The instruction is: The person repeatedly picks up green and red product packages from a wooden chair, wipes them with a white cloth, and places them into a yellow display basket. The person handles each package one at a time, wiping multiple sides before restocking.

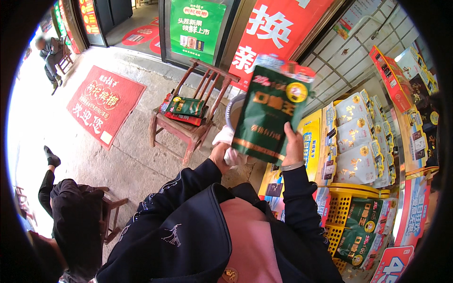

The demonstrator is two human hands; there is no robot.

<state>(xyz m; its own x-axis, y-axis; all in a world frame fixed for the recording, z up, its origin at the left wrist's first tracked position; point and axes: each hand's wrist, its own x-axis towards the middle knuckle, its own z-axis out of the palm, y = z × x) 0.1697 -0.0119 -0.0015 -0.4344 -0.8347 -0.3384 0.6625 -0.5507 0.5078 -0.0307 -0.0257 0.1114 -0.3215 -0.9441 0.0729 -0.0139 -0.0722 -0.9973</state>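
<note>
My right hand (293, 148) grips a dark green printed pouch (262, 116) along its lower right side, with the thumb on its front. Behind the pouch's top edge show red and pale blue packaging parts; I cannot tell how many packs are in the grip. A white-and-pink cloth (224, 136) is bunched in my left hand (219, 158), close to the pouch's lower left corner. Partly hidden behind the pouch is a bucket (230, 112) with a greyish rim. On a worn wooden chair (184, 133) ahead lie green pouches (186, 106) on red ones.
At my right, a display rack holds rows of silver-white pouches (354, 136), with yellow baskets (338, 210) of green pouches below. A red doormat (106, 102) lies on the concrete at left. One person (53, 55) sits far left; another (76, 219) sits close at my left.
</note>
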